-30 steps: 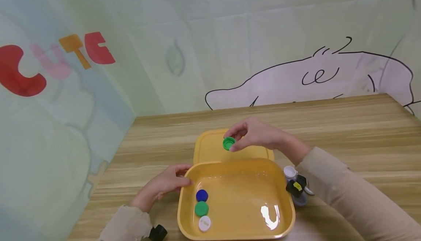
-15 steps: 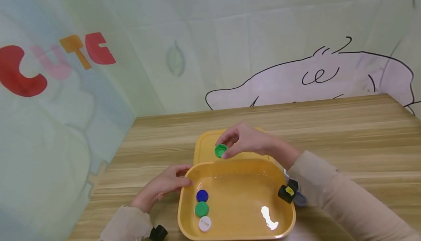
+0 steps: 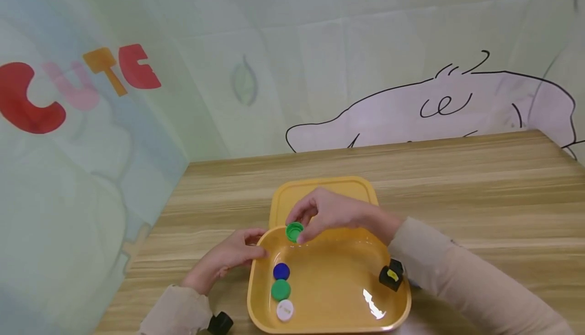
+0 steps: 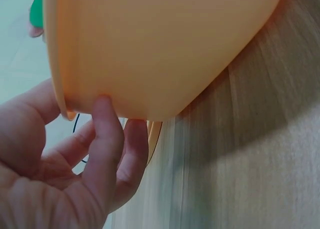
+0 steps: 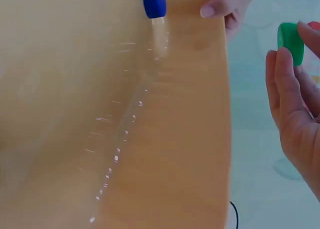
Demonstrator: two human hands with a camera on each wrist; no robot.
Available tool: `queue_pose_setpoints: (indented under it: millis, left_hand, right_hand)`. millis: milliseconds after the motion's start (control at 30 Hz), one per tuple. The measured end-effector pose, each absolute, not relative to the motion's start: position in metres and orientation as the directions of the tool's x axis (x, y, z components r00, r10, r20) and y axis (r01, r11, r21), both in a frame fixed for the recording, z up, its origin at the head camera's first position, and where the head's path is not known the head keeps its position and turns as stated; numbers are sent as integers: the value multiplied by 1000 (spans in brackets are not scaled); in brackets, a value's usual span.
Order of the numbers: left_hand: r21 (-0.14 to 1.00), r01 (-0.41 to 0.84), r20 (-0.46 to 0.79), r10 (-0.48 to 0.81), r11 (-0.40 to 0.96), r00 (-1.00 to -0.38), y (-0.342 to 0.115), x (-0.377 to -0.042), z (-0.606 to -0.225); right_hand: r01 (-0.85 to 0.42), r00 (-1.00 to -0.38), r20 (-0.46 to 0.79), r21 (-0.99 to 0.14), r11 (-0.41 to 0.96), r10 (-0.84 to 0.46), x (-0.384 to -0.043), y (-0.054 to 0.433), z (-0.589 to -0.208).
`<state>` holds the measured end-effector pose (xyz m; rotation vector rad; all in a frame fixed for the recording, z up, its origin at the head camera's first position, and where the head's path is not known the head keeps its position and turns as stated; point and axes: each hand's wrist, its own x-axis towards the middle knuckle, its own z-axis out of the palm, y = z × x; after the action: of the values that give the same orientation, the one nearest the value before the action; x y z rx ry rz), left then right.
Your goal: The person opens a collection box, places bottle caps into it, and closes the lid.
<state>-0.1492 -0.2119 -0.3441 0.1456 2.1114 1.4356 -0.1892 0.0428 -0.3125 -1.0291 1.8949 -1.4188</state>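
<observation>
My right hand [image 3: 333, 214] pinches a green bottle cap [image 3: 294, 232] between thumb and fingers, its hollow side facing the head camera. Both are above the far left part of a yellow plastic box [image 3: 333, 284]. In the right wrist view the green cap [image 5: 290, 43] is apart from the box wall. Inside the box, a blue cap [image 3: 281, 272], another green cap [image 3: 281, 290] and a white cap [image 3: 285, 310] lie in a row along the left side. My left hand [image 3: 232, 254] grips the box's left rim, thumb over the edge and fingers [image 4: 106, 134] against the outer wall.
A yellow lid [image 3: 361, 188] lies on the wooden table [image 3: 480, 188] behind the box, partly hidden by the box and right hand. A printed cloth backdrop [image 3: 256, 71] rises behind and left of the table. The right sleeve [image 3: 457, 269] covers the area right of the box.
My right hand has carried the green cap left and toward me, from over the lid to over the box. The left hand and the caps in the box have stayed put.
</observation>
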Motion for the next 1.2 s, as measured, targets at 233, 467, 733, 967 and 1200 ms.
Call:
queue_pose_setpoints:
  millis: [233, 467, 733, 967, 1200]
  left_hand:
    - [889, -213, -386, 414, 405, -825, -214, -149, -345]
    - [888, -207, -384, 413, 411, -826, -212, -149, -345]
    - [886, -210, -384, 403, 413, -831, -211, -148, -344]
    - [883, -218, -389, 388, 416, -836, -209, -147, -345]
    - [883, -216, -388, 389, 417, -836, -209, -147, -345]
  right_hand:
    - [-216, -396, 12, -973, 80, -918, -184, 36, -326]
    - [-205, -329, -41, -972, 114, -943, -181, 31, -338]
    - [-220, -218, -146, -956, 194, -965, -177, 23, -348]
    - [-327, -138, -264, -898, 295, -955, -171, 14, -353]
    - [-460, -103, -283, -837, 297, -954, -165, 9, -353]
